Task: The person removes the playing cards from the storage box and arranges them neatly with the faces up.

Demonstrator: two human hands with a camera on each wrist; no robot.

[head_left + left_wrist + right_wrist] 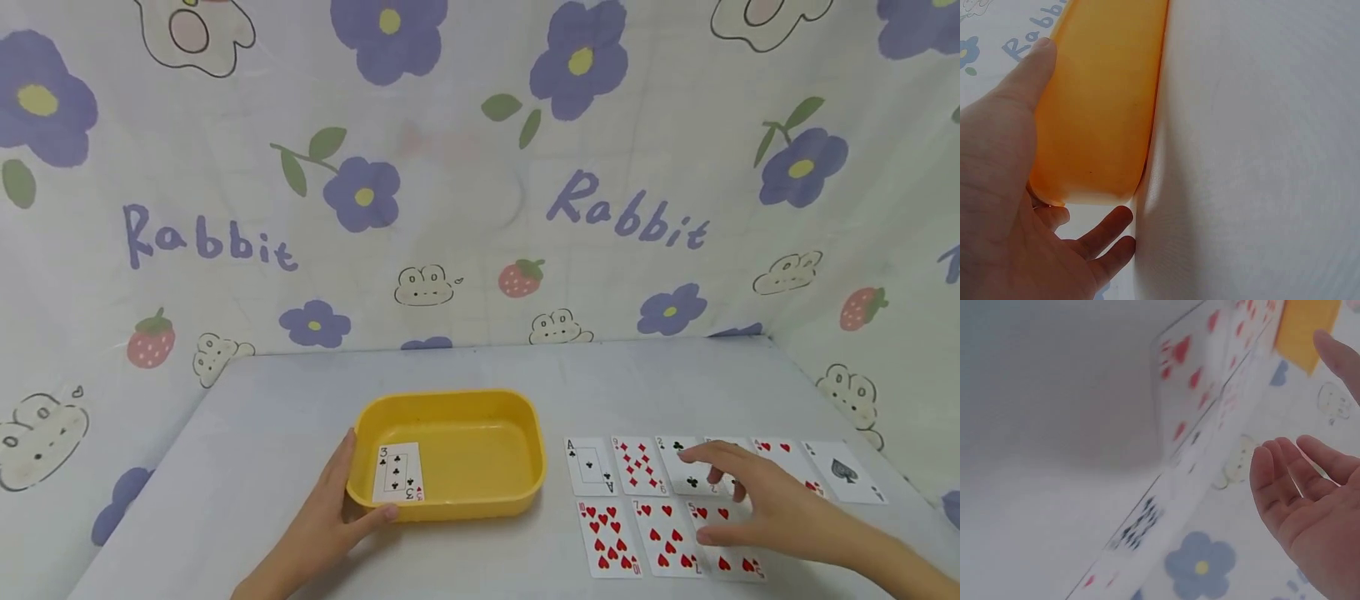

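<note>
My left hand (318, 508) holds the left front corner of a yellow plastic basin (487, 506), thumb along the front rim and fingers at the left end. In the left wrist view two fingers stand off the wall. Inside the basin lies a three of clubs (397, 472), a red corner mark showing at its lower right. My right hand (780, 508) hovers over two rows of face-up playing cards, fingers bent loosely and nothing held. Beneath it are a two of clubs (678, 475), a five of hearts (723, 554) and a mostly hidden card.
Left of my right hand lie an ace of clubs (588, 479), nine of diamonds (637, 467), ten of hearts (607, 542) and seven of hearts (667, 537). An ace of spades (843, 471) ends the back row. A patterned cloth (465, 208) hangs behind the white table (285, 408).
</note>
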